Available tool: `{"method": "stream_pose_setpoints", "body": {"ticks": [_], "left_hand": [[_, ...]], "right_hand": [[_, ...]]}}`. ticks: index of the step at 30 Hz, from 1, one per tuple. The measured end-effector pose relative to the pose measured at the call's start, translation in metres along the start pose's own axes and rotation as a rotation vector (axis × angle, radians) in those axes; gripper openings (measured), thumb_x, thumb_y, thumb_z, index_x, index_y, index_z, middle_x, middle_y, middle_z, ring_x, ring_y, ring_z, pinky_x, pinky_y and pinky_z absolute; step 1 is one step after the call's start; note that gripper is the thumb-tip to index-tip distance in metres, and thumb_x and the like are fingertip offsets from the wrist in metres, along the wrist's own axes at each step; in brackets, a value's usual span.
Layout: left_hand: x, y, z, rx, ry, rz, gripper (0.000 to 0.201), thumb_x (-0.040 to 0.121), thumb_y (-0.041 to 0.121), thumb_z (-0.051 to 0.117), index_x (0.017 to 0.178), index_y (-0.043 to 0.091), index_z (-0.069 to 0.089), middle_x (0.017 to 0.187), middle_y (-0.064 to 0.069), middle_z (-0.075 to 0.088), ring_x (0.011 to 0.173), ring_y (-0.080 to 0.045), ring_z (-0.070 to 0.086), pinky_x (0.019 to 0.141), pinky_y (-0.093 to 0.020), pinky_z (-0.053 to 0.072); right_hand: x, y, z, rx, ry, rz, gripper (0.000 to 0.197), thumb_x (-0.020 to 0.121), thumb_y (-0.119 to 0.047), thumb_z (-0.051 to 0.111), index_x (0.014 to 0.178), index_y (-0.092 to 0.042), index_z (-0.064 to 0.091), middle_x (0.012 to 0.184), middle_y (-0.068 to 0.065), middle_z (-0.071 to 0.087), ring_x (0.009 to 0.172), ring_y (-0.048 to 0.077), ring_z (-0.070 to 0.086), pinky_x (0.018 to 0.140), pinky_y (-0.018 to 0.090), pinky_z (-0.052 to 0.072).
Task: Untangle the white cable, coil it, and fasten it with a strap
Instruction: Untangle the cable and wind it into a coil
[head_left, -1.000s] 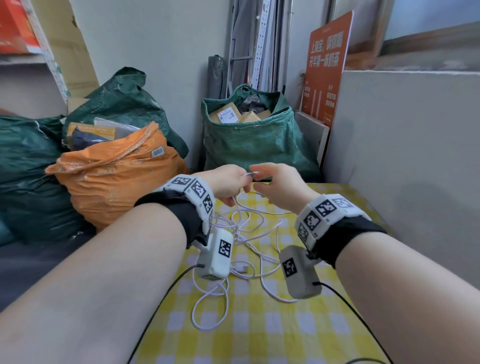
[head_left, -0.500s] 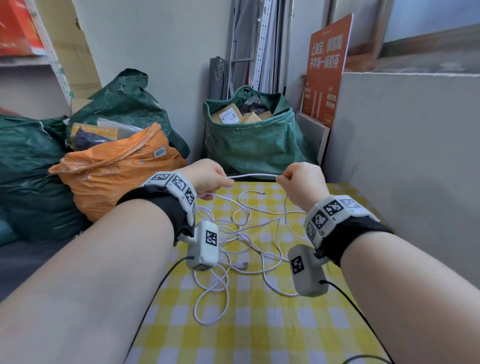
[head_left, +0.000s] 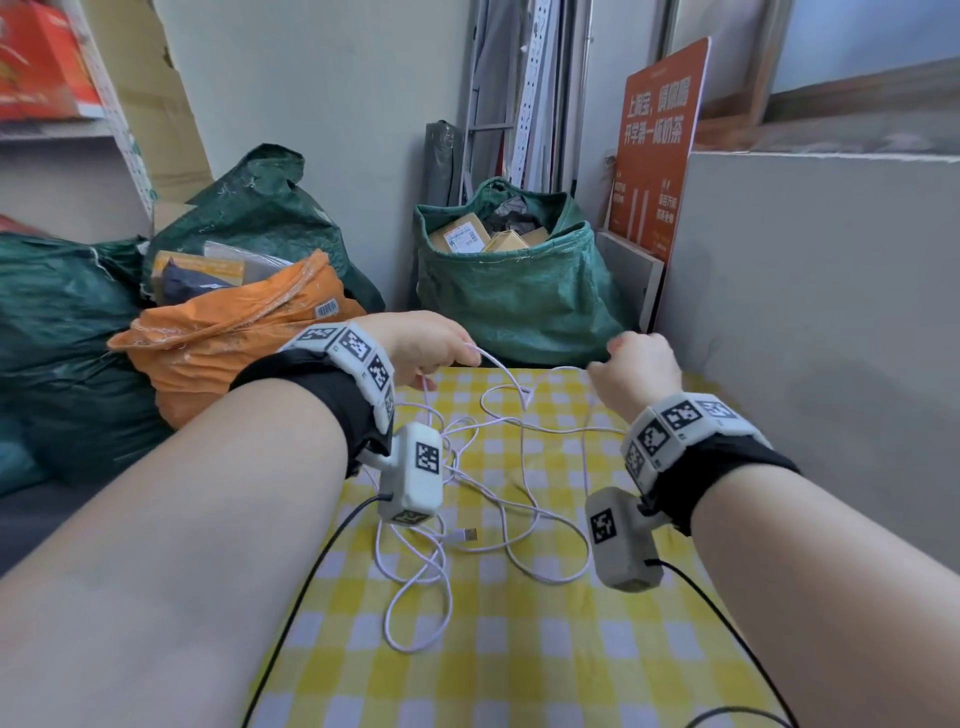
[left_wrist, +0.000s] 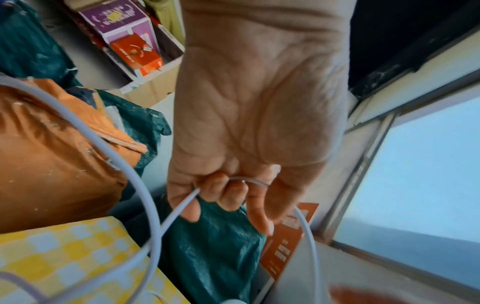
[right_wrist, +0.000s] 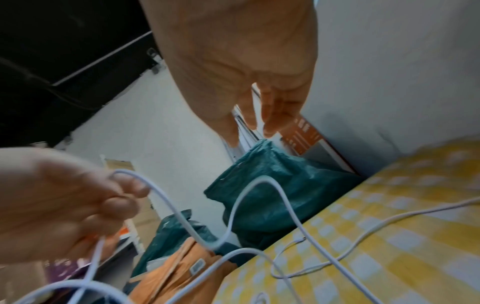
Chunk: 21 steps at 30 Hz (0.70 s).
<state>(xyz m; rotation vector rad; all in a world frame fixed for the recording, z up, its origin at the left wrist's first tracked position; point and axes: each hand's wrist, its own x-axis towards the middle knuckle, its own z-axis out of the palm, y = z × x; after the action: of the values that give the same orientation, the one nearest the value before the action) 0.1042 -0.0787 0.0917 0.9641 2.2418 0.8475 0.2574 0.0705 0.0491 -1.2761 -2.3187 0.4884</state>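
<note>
The white cable (head_left: 500, 367) lies in a loose tangle on the yellow checked tablecloth (head_left: 519, 665), with its USB plug (head_left: 467, 534) near the middle. My left hand (head_left: 441, 345) is raised over the table's far edge. In the left wrist view its curled fingers (left_wrist: 228, 191) pinch the cable (left_wrist: 179, 207). From there the cable sags in a V and humps up again (right_wrist: 259, 179) just below my right hand (head_left: 631, 364). The right hand's fingers (right_wrist: 270, 115) are loosely extended, with nothing between them. No strap is in view.
An open green woven bag of parcels (head_left: 519, 301) stands behind the table. An orange sack (head_left: 218, 358) and dark green sacks (head_left: 57, 338) crowd the left. A grey wall (head_left: 805, 322) closes the right, with an orange sign (head_left: 654, 145) leaning there.
The hands met at the cable, then pulled apart with a taut stretch between them. Now that stretch has gone slack and sags, and the right hand no longer holds it.
</note>
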Motion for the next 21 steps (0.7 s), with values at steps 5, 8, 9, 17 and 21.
{"method": "stream_pose_setpoints", "body": {"ticks": [5,8,9,17,21], "left_hand": [[0.008,0.026,0.02,0.073,0.127,0.024,0.016,0.087,-0.003,0.039,0.094,0.004,0.052,0.067,-0.007,0.033,0.054,-0.02,0.028,0.049,-0.028,0.027],[0.011,0.028,0.022,0.056,0.126,0.084,0.014,0.084,-0.004,0.04,0.073,0.005,0.045,0.064,-0.007,0.034,0.053,-0.02,0.031,0.051,-0.028,0.026],[0.011,0.027,0.021,0.048,0.115,0.103,0.019,0.083,-0.004,0.041,0.066,0.006,0.041,0.062,-0.007,0.032,0.053,-0.02,0.029,0.051,-0.028,0.024],[0.006,0.006,0.003,0.178,0.3,0.066,0.015,0.081,0.013,0.064,0.09,0.001,0.067,0.069,-0.008,0.051,0.062,-0.026,0.047,0.056,-0.03,0.039],[0.004,-0.004,-0.008,0.337,0.453,-0.004,0.018,0.076,0.016,0.065,0.067,0.002,0.058,0.063,-0.006,0.048,0.059,-0.024,0.046,0.049,-0.027,0.034]], "right_hand": [[-0.02,-0.042,0.003,0.397,-0.124,-0.336,0.043,0.087,-0.028,0.06,0.129,-0.02,0.055,0.12,0.003,0.062,0.086,0.014,0.063,0.079,0.027,0.054],[-0.025,-0.054,0.006,0.503,-0.233,-0.386,0.029,0.091,-0.02,0.056,0.12,-0.017,0.061,0.08,0.001,0.069,0.047,0.001,0.056,0.046,0.013,0.047],[-0.024,-0.054,0.005,0.512,-0.223,-0.396,0.025,0.092,-0.018,0.054,0.115,-0.016,0.064,0.073,0.002,0.067,0.047,0.002,0.055,0.045,0.013,0.047],[0.0,-0.016,0.0,0.267,0.022,-0.198,0.022,0.094,-0.016,0.051,0.096,-0.012,0.072,0.092,0.009,0.073,0.09,0.025,0.065,0.08,0.026,0.049],[0.007,-0.001,0.001,0.17,0.066,-0.072,0.022,0.093,-0.011,0.051,0.102,-0.013,0.071,0.105,0.009,0.069,0.101,0.027,0.061,0.075,0.021,0.037]]}}
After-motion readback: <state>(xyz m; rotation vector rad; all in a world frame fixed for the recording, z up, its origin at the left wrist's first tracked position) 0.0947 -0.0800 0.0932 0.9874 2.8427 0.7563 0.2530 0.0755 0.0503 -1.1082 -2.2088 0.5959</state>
